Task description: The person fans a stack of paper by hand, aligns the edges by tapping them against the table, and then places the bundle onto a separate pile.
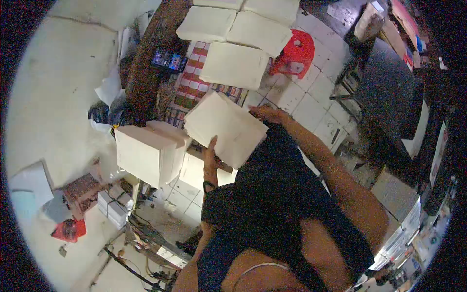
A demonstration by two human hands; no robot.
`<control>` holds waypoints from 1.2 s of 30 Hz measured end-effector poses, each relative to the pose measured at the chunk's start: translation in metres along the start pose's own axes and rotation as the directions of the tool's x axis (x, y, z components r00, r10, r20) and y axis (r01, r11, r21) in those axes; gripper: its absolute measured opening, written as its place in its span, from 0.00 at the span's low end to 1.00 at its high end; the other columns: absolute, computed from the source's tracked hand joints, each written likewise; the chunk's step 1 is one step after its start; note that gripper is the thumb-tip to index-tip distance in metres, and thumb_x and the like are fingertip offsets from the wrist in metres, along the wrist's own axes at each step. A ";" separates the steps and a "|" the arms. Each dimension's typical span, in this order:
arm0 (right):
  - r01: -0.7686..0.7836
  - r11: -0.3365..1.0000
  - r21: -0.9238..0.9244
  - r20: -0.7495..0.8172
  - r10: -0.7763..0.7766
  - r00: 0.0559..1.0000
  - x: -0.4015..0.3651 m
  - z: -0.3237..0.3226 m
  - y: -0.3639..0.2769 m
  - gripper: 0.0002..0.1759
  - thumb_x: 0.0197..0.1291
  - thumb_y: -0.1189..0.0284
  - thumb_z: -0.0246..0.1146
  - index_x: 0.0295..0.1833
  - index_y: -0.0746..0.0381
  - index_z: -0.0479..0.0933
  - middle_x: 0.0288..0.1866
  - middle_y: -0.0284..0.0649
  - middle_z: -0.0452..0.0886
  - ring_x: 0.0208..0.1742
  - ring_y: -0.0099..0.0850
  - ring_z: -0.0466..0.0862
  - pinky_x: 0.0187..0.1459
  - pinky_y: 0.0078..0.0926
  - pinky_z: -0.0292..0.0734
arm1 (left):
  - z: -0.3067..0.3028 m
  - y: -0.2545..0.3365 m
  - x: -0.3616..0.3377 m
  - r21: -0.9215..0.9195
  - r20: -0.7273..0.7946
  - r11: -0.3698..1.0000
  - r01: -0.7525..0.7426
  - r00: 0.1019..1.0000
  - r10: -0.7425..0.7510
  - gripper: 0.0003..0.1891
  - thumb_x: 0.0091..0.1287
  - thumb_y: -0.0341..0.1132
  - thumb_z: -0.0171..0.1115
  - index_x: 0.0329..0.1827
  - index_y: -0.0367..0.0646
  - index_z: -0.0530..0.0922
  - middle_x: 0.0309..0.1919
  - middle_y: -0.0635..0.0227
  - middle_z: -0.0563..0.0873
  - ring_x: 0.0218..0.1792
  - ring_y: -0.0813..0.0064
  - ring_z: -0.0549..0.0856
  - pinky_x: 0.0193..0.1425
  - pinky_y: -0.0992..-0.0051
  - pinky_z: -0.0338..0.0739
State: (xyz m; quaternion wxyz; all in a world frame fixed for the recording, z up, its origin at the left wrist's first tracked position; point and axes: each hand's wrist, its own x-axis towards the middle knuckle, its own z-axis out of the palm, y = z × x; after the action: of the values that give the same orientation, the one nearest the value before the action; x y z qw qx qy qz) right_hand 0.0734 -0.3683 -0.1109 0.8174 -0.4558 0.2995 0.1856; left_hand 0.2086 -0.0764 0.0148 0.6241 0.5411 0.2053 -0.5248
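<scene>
A thick stack of cream paper sheets is tilted in front of my body. My left hand grips its near left edge, thumb on top and the other fingers hidden beneath. At the stack's far right edge is my right hand, its fingers stretched out and close to the paper. Just beyond, another cream stack lies on the table over a printed red-and-white patterned sheet. To the left stands a tall cream pile with its sheet edges showing.
More cream stacks cover the table's far end. A red plastic stool is on the tiled floor to the right. A phone-like dark device lies at the table's left side. Tied paper bundles and a red bag sit lower left.
</scene>
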 end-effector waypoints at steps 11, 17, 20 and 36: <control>0.156 0.904 -0.397 0.188 -0.086 0.978 -0.064 0.069 -0.078 0.47 0.46 0.54 0.77 0.68 0.64 0.66 0.64 0.44 0.75 0.66 0.38 0.72 0.66 0.39 0.69 | 0.036 0.016 -0.048 0.321 -0.012 0.844 -0.430 0.889 0.458 0.33 0.54 0.26 0.73 0.62 0.30 0.66 0.54 0.56 0.80 0.52 0.65 0.82 0.58 0.68 0.79; 0.286 0.670 -0.685 0.186 -0.218 0.958 -0.051 0.082 -0.180 0.58 0.35 0.52 0.82 0.70 0.64 0.61 0.65 0.48 0.72 0.67 0.40 0.71 0.69 0.40 0.66 | 0.065 0.087 -0.078 0.432 0.107 0.636 -0.639 0.737 0.668 0.33 0.52 0.22 0.73 0.62 0.31 0.69 0.53 0.58 0.82 0.50 0.66 0.83 0.56 0.70 0.81; 0.217 0.475 -0.853 0.156 -0.165 0.974 -0.057 0.114 -0.254 0.53 0.37 0.54 0.81 0.66 0.67 0.66 0.65 0.47 0.74 0.64 0.42 0.74 0.67 0.37 0.67 | 0.045 0.098 -0.063 0.563 0.118 0.546 -0.620 0.714 0.690 0.29 0.52 0.22 0.74 0.59 0.33 0.73 0.51 0.60 0.84 0.49 0.69 0.84 0.56 0.70 0.80; 0.550 0.669 -0.500 0.607 -0.181 0.773 0.037 0.092 -0.253 0.46 0.44 0.66 0.79 0.69 0.62 0.65 0.60 0.43 0.79 0.60 0.33 0.78 0.65 0.33 0.71 | 0.067 0.054 -0.006 0.219 -0.534 0.427 -0.877 0.259 0.805 0.23 0.65 0.43 0.61 0.55 0.34 0.72 0.52 0.63 0.79 0.54 0.70 0.78 0.60 0.69 0.73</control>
State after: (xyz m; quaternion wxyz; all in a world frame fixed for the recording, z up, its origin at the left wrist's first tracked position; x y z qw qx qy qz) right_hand 0.2768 -0.4189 0.0627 0.6735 -0.6976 -0.1138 0.2164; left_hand 0.2326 -0.1412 0.0663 0.7448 0.6548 0.0917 0.0897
